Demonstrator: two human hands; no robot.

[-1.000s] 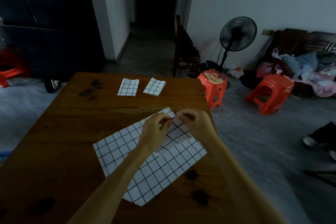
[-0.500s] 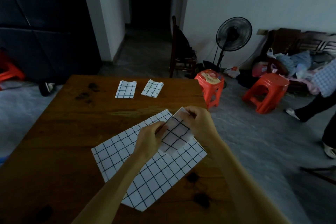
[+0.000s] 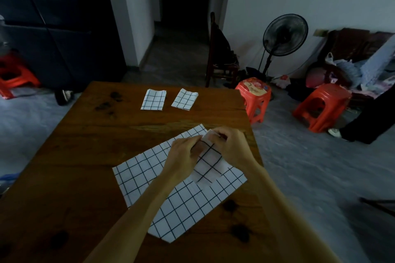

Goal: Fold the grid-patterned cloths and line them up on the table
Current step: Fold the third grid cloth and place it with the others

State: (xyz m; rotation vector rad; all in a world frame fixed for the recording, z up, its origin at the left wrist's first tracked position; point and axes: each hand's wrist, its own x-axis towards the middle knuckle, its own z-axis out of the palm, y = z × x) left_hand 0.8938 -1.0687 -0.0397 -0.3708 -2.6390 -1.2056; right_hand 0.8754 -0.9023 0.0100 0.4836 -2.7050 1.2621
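A small white cloth with a black grid point(image 3: 208, 160) is held just above the table, pinched at its top edge by both hands. My left hand point(image 3: 181, 157) grips its left side and my right hand point(image 3: 233, 147) grips its right side. Under it a larger grid-patterned cloth point(image 3: 149, 175) lies spread flat on the wooden table point(image 3: 85, 156). Two folded grid cloths sit side by side near the far edge, one on the left point(image 3: 154, 99) and one on the right point(image 3: 184, 99).
Two red plastic stools point(image 3: 255, 98) point(image 3: 320, 107) stand on the floor right of the table, with a standing fan point(image 3: 282, 38) and a dark wooden chair point(image 3: 220, 57) behind. A person's dark leg and shoe point(image 3: 363, 121) are at the right. Another red stool point(image 3: 15, 77) is far left.
Both hands have lifted the small cloth off the spread one and brought its top edge together; it now hangs lower between them. A person's leg has come into view at the right.
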